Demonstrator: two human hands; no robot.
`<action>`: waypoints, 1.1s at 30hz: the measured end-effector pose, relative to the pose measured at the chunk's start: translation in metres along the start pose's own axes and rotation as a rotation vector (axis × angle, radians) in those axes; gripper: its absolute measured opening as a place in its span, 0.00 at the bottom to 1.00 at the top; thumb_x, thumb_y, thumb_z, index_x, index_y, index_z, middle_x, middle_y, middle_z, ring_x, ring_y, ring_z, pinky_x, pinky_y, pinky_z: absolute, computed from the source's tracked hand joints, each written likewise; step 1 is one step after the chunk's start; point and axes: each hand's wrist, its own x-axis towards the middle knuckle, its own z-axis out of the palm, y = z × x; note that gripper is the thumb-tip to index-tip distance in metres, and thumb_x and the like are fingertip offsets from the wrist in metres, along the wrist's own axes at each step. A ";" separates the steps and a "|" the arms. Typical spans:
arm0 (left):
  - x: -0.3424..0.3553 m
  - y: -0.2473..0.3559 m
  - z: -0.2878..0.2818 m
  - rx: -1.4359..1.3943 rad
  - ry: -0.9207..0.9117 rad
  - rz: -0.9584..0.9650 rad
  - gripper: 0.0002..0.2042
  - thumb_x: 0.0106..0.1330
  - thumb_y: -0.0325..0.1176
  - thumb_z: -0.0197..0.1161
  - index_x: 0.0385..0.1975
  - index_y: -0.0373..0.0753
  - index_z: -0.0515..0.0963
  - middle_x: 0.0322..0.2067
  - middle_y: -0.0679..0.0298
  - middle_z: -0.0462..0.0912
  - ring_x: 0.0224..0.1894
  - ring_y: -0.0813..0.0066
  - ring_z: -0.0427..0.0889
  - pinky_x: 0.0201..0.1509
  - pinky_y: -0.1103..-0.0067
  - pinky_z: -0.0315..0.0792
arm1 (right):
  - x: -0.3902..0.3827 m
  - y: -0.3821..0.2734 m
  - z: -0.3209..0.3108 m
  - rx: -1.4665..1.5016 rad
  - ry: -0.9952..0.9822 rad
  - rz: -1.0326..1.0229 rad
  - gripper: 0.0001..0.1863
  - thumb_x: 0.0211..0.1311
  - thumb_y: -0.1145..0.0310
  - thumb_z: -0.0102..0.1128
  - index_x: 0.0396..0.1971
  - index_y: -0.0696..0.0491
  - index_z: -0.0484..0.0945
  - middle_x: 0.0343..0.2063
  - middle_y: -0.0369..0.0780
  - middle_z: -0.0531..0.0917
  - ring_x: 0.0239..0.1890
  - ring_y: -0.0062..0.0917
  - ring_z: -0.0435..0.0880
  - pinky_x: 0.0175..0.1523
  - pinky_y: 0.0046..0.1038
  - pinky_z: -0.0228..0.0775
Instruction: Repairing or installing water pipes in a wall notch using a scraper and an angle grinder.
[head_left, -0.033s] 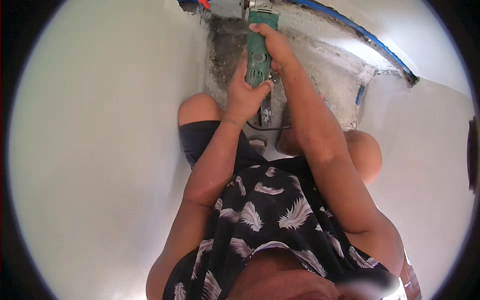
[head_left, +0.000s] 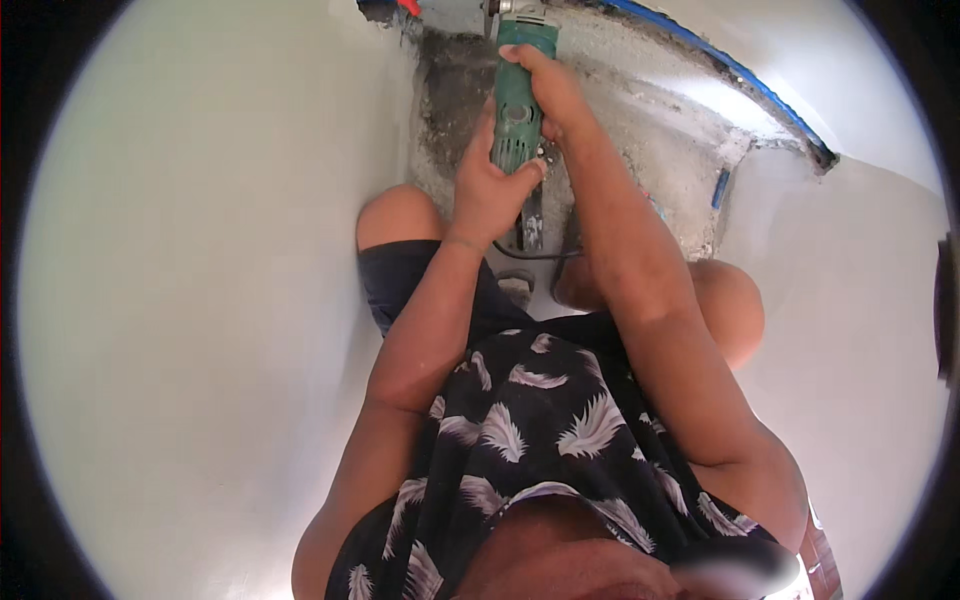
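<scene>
The left hand (head_left: 490,195) is closed around the rear end of the green grinder (head_left: 517,105); the right hand (head_left: 548,92) is wrapped over the body further up, nearer the head. Both grips are fully closed on the tool. The long axis of the grinder is laid almost straight from 6 to 12 o'clock, with the working head at 12, at the top edge, over the rough grey strip (head_left: 650,120) between the white wall (head_left: 200,300) and the blue edge (head_left: 740,75). A black cord (head_left: 535,252) is seen below the left hand.
</scene>
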 end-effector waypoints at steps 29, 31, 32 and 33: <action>0.000 0.000 0.003 -0.021 0.015 0.119 0.46 0.61 0.18 0.68 0.78 0.32 0.47 0.62 0.60 0.73 0.57 0.75 0.78 0.61 0.77 0.75 | 0.006 0.003 -0.003 -0.048 0.053 -0.052 0.22 0.52 0.59 0.74 0.39 0.63 0.82 0.29 0.40 0.84 0.27 0.29 0.84 0.34 0.33 0.76; -0.001 0.003 0.003 -0.035 0.005 0.113 0.46 0.61 0.18 0.68 0.78 0.32 0.47 0.61 0.60 0.74 0.56 0.75 0.78 0.60 0.78 0.75 | 0.006 0.003 -0.004 -0.060 0.045 -0.051 0.22 0.52 0.60 0.74 0.39 0.62 0.82 0.29 0.40 0.84 0.27 0.29 0.83 0.34 0.34 0.76; -0.002 0.004 0.003 -0.061 -0.008 0.088 0.46 0.61 0.18 0.68 0.78 0.32 0.47 0.61 0.60 0.74 0.57 0.75 0.78 0.61 0.77 0.75 | 0.006 0.003 -0.005 -0.069 0.038 -0.044 0.22 0.52 0.60 0.74 0.39 0.62 0.82 0.28 0.40 0.84 0.27 0.28 0.83 0.33 0.34 0.76; -0.003 0.005 0.003 -0.116 -0.019 0.085 0.46 0.61 0.18 0.68 0.78 0.33 0.47 0.61 0.60 0.74 0.57 0.75 0.78 0.61 0.77 0.75 | 0.006 0.004 -0.006 -0.079 0.024 -0.037 0.21 0.55 0.59 0.72 0.38 0.61 0.81 0.28 0.41 0.84 0.26 0.29 0.84 0.33 0.33 0.77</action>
